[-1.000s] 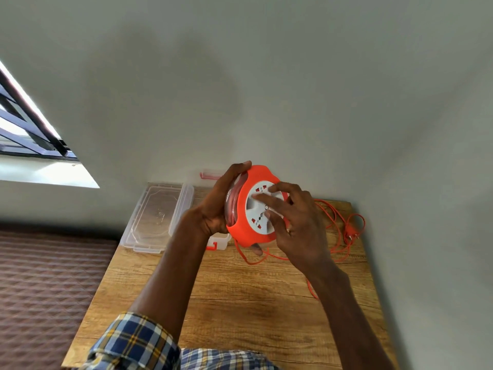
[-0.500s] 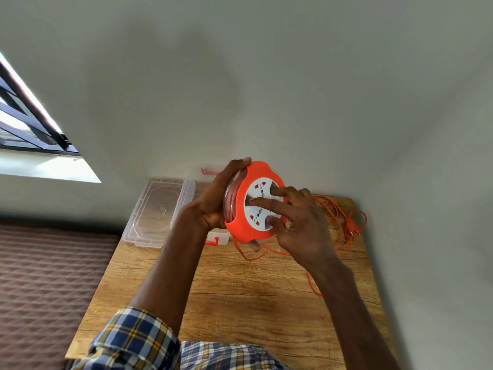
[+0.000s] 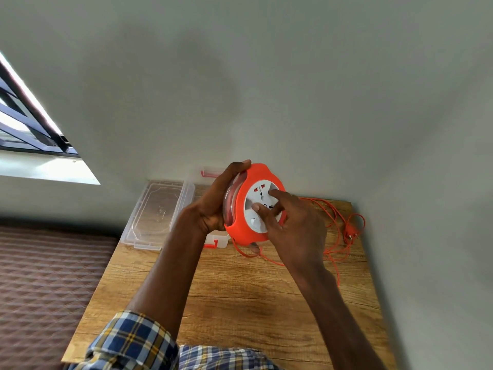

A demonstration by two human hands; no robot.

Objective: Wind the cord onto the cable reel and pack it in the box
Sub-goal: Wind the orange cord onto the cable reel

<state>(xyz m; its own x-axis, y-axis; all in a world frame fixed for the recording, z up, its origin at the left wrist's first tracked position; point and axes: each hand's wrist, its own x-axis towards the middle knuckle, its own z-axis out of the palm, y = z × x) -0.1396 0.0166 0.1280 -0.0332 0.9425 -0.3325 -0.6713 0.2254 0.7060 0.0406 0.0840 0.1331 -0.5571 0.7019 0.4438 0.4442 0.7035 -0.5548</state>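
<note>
The left hand [image 3: 213, 206] grips the round orange plastic cable reel [image 3: 246, 209] from behind, thumb hooked over its top rim and fingers curled under, one fingertip showing below the bottom edge. The reel is held up above the wooden tabletop [image 3: 240, 303], white socket face toward the camera. The right hand [image 3: 296, 231] rests on that face with fingers loosely spread, index and middle fingertips pressing the white disc; it covers the right half of the reel. Small marks near the disc's centre are too tiny to read.

The thin orange cord [image 3: 333, 236] hangs from under the reel and lies in loose loops on the right of the tabletop, its plug [image 3: 350, 233] close to the right edge by the wall. The clear plastic box [image 3: 216, 240] with red clasps sits behind the reel, mostly hidden by the left hand and wrist (only a corner and a clasp show). Its clear lid [image 3: 157, 212] lies at the back left corner, overhanging the edge. The near half of the tabletop is bare wood.
</note>
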